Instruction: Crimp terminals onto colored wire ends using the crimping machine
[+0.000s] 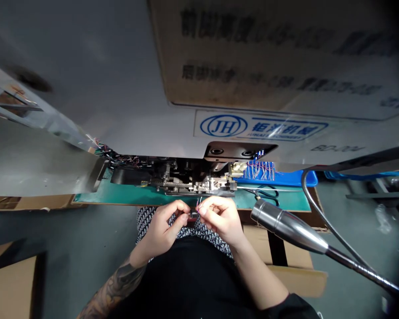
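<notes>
Between the thumb and forefinger of my right hand [221, 218] is a small bunch of thin wires [198, 204], with red, blue and pale strands sticking up past the fingertips. My left hand [169, 225] is close beside it, thumb and forefinger pinched together; what lies between them is too small to make out. Both hands hover over my lap, just in front of the metal feed parts [202, 185] of a crimping-type machine [126, 110]. The wires do not touch the machine.
A blue tray [291, 178] with many wires stands right of the machine. Scissors [267, 192] lie on the green mat [129, 195]. A metal gooseneck lamp [289, 226] reaches in from the right. Wire scraps [116, 155] pile up at the left. Cardboard [9, 288] is on the floor.
</notes>
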A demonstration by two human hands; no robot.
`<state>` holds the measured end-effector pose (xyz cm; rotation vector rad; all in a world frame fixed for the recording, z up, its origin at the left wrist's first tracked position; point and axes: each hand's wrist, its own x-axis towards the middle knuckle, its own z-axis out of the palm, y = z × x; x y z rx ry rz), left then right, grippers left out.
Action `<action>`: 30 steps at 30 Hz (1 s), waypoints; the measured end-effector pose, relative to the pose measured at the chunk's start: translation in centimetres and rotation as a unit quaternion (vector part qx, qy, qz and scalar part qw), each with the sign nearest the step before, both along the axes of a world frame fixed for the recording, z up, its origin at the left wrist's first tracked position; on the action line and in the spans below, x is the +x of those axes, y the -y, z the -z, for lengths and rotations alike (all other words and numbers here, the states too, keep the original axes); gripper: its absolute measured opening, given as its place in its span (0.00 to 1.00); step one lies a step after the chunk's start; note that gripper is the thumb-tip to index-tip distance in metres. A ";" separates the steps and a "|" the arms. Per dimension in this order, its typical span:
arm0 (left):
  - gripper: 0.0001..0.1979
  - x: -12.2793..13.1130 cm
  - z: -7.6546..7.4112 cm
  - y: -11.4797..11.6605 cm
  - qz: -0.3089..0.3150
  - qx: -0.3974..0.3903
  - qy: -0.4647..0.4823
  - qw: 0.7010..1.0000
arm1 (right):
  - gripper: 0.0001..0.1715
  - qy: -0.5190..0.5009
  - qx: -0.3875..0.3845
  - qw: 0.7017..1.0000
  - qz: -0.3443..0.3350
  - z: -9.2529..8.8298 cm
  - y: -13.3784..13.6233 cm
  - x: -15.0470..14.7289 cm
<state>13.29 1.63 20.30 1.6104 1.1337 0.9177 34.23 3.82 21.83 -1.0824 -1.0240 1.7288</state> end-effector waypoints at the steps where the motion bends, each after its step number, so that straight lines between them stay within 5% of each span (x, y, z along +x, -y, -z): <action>1: 0.08 0.0 0.2 0.0 0.000 -0.008 0.014 1.000 | 0.18 -0.002 0.000 1.000 0.004 0.0 0.0 -0.1; 12: 0.06 1.0 0.9 0.0 -0.044 0.084 -0.010 0.995 | 0.12 -0.012 0.029 0.998 0.057 0.4 0.4 -1.1; 21: 0.06 0.9 0.3 -0.2 -0.042 0.123 -0.049 0.990 | 0.22 0.023 0.039 0.998 0.036 -0.2 0.2 -0.7; 30: 0.08 0.7 0.6 -0.3 -0.041 -0.035 0.013 0.998 | 0.16 0.077 0.084 0.993 0.037 0.9 0.2 0.2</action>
